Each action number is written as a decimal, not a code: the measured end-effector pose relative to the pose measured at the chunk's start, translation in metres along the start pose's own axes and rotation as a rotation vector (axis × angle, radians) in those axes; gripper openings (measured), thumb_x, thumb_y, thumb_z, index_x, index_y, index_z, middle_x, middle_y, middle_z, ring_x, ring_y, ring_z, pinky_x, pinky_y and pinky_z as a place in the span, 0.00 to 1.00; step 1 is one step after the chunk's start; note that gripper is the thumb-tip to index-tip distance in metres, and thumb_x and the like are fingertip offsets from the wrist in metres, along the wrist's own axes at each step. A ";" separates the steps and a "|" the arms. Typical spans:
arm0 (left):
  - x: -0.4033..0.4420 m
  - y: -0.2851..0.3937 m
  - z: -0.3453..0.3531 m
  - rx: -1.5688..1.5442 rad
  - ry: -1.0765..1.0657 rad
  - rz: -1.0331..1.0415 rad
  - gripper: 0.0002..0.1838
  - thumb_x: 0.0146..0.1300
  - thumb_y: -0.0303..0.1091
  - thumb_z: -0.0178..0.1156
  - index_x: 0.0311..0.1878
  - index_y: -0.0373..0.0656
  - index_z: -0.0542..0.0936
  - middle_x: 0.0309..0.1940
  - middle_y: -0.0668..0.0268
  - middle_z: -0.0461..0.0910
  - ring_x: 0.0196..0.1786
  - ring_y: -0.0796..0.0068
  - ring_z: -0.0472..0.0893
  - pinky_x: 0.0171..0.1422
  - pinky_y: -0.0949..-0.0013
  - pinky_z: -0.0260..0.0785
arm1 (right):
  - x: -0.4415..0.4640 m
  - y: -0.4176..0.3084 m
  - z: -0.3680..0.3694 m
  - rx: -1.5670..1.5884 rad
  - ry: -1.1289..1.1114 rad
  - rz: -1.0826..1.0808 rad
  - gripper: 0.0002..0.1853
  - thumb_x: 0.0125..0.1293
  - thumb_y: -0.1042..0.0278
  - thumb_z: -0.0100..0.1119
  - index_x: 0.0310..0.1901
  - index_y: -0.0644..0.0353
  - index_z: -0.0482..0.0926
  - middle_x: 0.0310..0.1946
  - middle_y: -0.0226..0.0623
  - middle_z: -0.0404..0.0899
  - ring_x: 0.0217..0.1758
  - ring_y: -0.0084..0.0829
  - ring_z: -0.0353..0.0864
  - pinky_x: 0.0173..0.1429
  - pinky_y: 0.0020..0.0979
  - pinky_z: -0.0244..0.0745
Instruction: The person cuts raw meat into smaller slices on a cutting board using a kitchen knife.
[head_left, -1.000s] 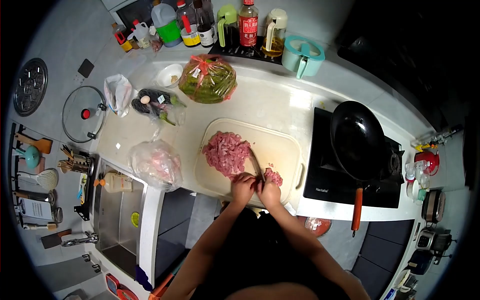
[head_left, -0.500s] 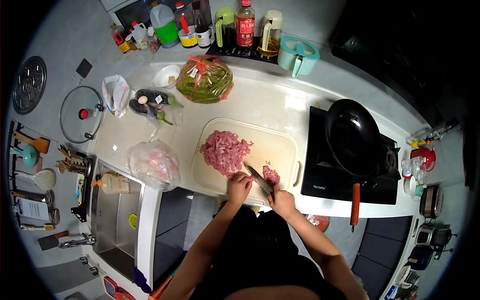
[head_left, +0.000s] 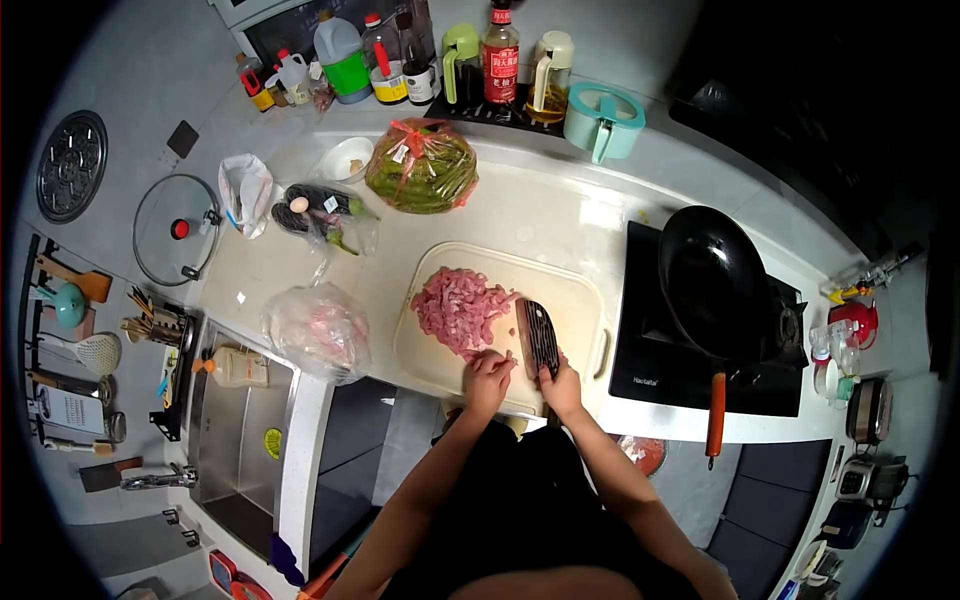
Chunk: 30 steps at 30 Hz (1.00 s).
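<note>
A heap of cut pink raw meat lies on the left half of the cream cutting board. At the board's near edge, my left hand has its fingers drawn together at the heap's lower end, with a small piece of meat at the fingertips. My right hand is closed around the handle of a kitchen knife. Its broad dark blade with pale streaks is turned flat to view, over the right part of the board. The small chopped pile there is mostly hidden by the blade.
Right of the board, a black wok with an orange handle sits on the gas stove. Leftward lie a plastic bag of meat, bagged eggplants and a bag of green vegetables. The sink is at lower left.
The knife has turned from edge-on to showing its broad side, and now covers the small chopped pile. My left hand has shifted slightly at the heap. The whole view has moved a little.
</note>
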<state>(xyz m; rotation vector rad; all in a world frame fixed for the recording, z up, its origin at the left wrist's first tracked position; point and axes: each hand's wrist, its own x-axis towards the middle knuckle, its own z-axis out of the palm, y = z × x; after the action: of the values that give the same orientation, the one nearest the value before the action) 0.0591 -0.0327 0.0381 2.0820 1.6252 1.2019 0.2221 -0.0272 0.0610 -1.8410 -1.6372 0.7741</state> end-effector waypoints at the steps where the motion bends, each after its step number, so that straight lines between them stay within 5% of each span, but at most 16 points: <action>1: -0.001 0.002 -0.004 0.013 -0.009 -0.011 0.08 0.47 0.22 0.63 0.33 0.43 0.81 0.31 0.64 0.78 0.35 0.64 0.78 0.39 0.60 0.69 | -0.002 -0.005 -0.007 -0.033 -0.007 -0.017 0.25 0.58 0.63 0.54 0.53 0.72 0.69 0.25 0.56 0.79 0.29 0.52 0.80 0.35 0.44 0.75; 7: -0.004 -0.003 0.001 -0.087 0.071 -0.099 0.07 0.49 0.24 0.66 0.33 0.41 0.81 0.30 0.62 0.79 0.33 0.61 0.79 0.37 0.64 0.70 | -0.023 -0.030 -0.035 -0.331 -0.173 -0.208 0.12 0.57 0.61 0.56 0.31 0.63 0.71 0.16 0.49 0.76 0.22 0.49 0.79 0.28 0.46 0.75; 14: -0.004 -0.010 0.006 -0.127 0.034 -0.122 0.05 0.47 0.22 0.63 0.30 0.40 0.79 0.30 0.61 0.79 0.34 0.60 0.79 0.39 0.64 0.72 | -0.020 -0.035 -0.023 -0.493 -0.348 -0.132 0.13 0.57 0.62 0.55 0.36 0.64 0.72 0.20 0.52 0.77 0.23 0.51 0.79 0.31 0.46 0.76; 17: -0.003 -0.014 0.009 -0.121 0.007 -0.122 0.05 0.47 0.22 0.63 0.29 0.39 0.78 0.30 0.61 0.79 0.34 0.61 0.79 0.39 0.65 0.72 | -0.008 -0.034 -0.001 -0.395 -0.264 -0.159 0.13 0.57 0.62 0.55 0.35 0.65 0.72 0.20 0.53 0.78 0.23 0.49 0.80 0.30 0.45 0.78; 22: -0.004 -0.010 0.006 -0.135 0.022 -0.096 0.04 0.49 0.22 0.64 0.31 0.38 0.80 0.31 0.61 0.80 0.35 0.63 0.80 0.40 0.67 0.73 | -0.002 -0.013 0.008 -0.084 -0.034 -0.008 0.20 0.57 0.62 0.55 0.47 0.70 0.72 0.24 0.54 0.79 0.31 0.55 0.80 0.39 0.45 0.76; 25: -0.002 -0.005 0.000 -0.155 0.070 -0.072 0.05 0.51 0.23 0.65 0.33 0.39 0.81 0.32 0.62 0.80 0.35 0.63 0.80 0.39 0.67 0.73 | -0.002 -0.015 -0.011 0.003 -0.055 -0.027 0.18 0.57 0.63 0.55 0.44 0.70 0.73 0.24 0.56 0.78 0.28 0.54 0.79 0.37 0.46 0.76; 30: -0.008 -0.005 -0.002 -0.112 0.064 -0.198 0.04 0.52 0.25 0.65 0.33 0.40 0.81 0.32 0.61 0.80 0.34 0.62 0.80 0.37 0.66 0.73 | -0.018 -0.040 -0.039 -0.297 -0.235 -0.142 0.14 0.57 0.62 0.55 0.36 0.66 0.72 0.20 0.53 0.78 0.26 0.51 0.79 0.33 0.46 0.76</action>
<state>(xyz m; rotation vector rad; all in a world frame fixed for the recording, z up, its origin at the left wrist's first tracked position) 0.0537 -0.0387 0.0327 1.7857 1.7040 1.2715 0.2222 -0.0422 0.1180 -1.8587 -2.1057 0.7400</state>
